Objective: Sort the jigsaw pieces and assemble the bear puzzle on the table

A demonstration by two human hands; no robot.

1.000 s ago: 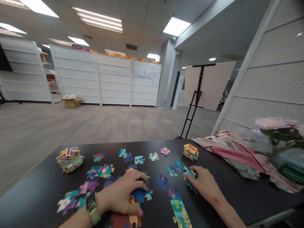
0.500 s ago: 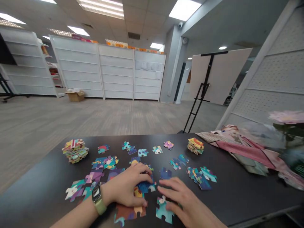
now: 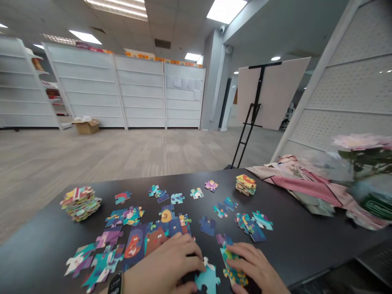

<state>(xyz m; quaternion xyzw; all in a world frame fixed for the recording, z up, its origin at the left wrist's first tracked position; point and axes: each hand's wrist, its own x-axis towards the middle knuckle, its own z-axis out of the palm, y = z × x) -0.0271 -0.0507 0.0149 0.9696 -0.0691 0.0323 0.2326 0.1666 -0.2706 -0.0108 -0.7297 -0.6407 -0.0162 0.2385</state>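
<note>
a jigsaw strip [image 3: 233, 266] is pressed flat by the open right hand [image 3: 255, 265] just right of the assembled section [image 3: 156, 239], a teal piece [image 3: 208, 280] touched by the curled left hand [image 3: 162, 265], grip unclear

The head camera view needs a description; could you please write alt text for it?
Two hands work jigsaw pieces on a black table: the left hand beside a teal piece, the right hand resting on a joined strip of pieces. A partly assembled animal picture lies above them, with a tall stack and a smaller stack nearby.

Dark smartwatch [image 3: 115, 283] on the left wrist [image 3: 130, 281]
</note>
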